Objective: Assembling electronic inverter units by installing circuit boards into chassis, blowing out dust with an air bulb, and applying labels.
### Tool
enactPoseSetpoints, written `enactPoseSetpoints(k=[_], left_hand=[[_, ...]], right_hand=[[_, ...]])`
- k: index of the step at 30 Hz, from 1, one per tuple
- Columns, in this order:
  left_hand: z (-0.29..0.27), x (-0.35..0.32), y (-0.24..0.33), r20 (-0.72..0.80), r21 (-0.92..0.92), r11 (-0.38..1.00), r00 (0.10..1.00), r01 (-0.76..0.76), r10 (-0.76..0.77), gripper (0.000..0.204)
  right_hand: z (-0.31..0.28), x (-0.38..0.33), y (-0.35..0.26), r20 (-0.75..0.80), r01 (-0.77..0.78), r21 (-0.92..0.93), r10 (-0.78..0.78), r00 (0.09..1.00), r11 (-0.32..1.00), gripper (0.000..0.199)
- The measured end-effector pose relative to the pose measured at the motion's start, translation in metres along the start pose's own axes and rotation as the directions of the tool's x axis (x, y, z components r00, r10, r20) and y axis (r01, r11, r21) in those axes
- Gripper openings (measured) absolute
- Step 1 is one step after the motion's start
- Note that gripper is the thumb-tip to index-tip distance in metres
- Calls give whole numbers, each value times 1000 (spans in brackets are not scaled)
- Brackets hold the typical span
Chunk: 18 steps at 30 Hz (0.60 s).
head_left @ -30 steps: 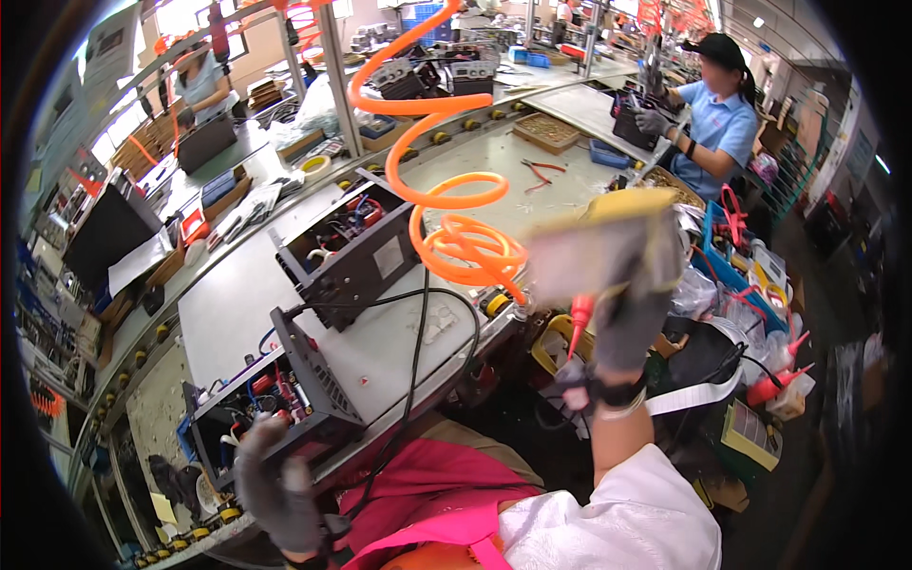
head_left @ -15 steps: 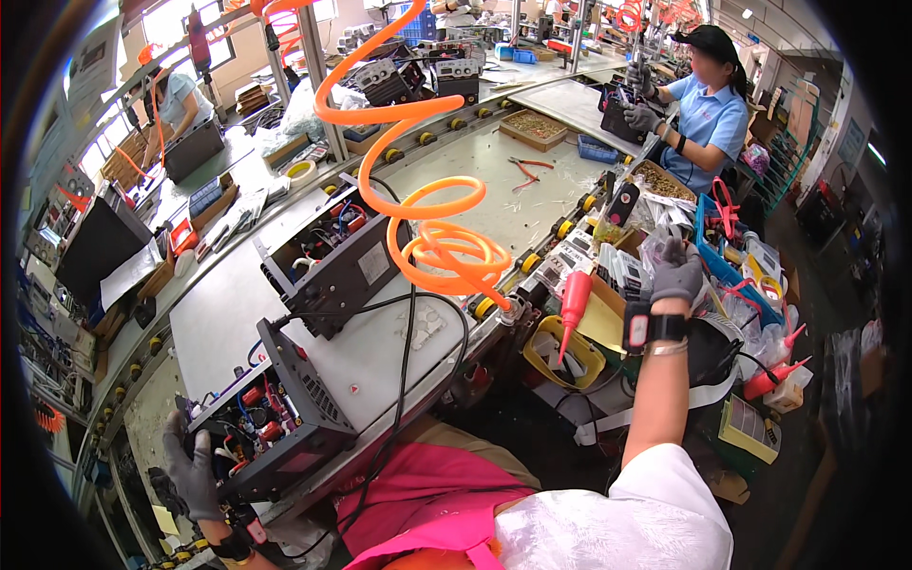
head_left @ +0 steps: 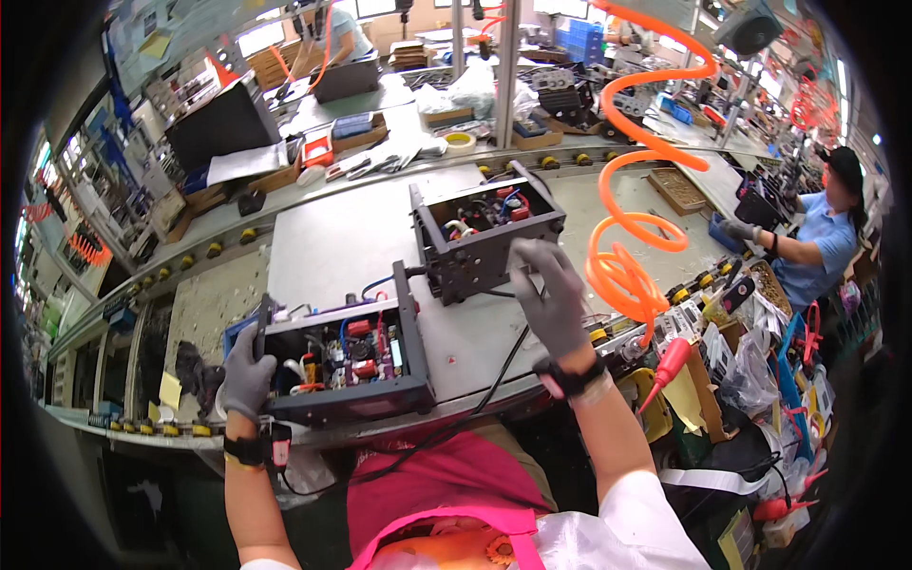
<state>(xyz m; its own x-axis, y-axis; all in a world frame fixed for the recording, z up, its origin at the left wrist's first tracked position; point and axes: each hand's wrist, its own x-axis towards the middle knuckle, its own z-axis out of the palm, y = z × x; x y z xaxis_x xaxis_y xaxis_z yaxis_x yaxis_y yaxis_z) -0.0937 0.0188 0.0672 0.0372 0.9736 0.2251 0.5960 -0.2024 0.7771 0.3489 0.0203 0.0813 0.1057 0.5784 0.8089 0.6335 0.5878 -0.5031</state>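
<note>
My left hand [head_left: 245, 375], in a grey glove, grips the left end of an open black electronics housing [head_left: 347, 408]. Wires, red parts and a circuit board show inside it. My right hand [head_left: 549, 302], gloved too, is raised over the belt's near side, in front of a second open black housing [head_left: 484, 255]. Its fingers are bent together; anything between them is too small to make out. A black cable [head_left: 508, 356] runs below this hand toward my lap.
An orange coiled air hose [head_left: 622, 252] hangs right of my right hand. A red pointed bottle [head_left: 671, 366] stands near cluttered parts bins at the right. A co-worker in a blue shirt [head_left: 825, 237] works farther right. A roll of tape [head_left: 460, 142] lies across the line.
My right hand has come from the parts bins on the right to the belt near the second housing. My left hand stays at the near housing's left end. The view has turned left.
</note>
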Motion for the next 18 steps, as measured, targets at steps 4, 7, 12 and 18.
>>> enactPoseSetpoints(k=[4, 7, 12, 18], left_hand=[[4, -22, 1, -230, 37, 996, 970, -76, 82, 58], [9, -55, 27, -326, 200, 976, 933, -89, 152, 60], [30, -104, 51, -520, 10, 998, 852, -64, 60, 60], [16, -93, 56, -422, 243, 969, 894, -53, 155, 53]], right_hand=[[34, 51, 63, -57, -133, -424, 120, 991, 896, 40], [46, 65, 122, -278, -340, -613, 209, 938, 713, 44], [21, 96, 153, 28, -612, -589, 769, 638, 528, 40], [32, 113, 166, 269, -337, -784, 775, 573, 521, 41]])
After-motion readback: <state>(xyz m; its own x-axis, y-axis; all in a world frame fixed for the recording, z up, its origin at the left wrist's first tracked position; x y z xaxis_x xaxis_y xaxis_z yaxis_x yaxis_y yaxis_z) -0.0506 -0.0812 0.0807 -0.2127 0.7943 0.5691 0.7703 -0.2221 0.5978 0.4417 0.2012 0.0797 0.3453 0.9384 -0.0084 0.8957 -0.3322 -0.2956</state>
